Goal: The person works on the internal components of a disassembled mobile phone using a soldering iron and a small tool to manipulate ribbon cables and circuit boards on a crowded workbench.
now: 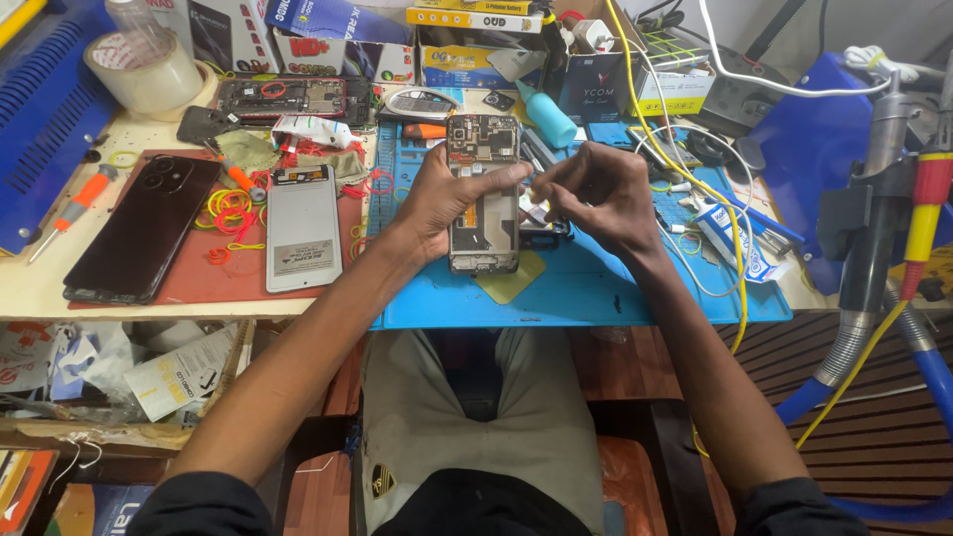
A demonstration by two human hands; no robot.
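Observation:
An opened phone body (483, 238) with its circuit board exposed lies upright on the blue work mat (596, 288). My left hand (447, 194) rests on its left side, thumb stretched across the middle of the frame. My right hand (596, 199) hovers just to the right of the phone, its fingers pinched together over a small part (536, 210) at the phone's right edge. What the fingers pinch is too small to make out.
A silver battery (303, 228), a black phone back (144, 228), coloured rubber bands (228, 213) and an orange screwdriver (74, 208) lie at left. Tape roll (149, 71) and boxes (467, 55) stand at the back. Yellow cable (695, 189), tube (730, 238) and tool stand (884, 199) crowd the right.

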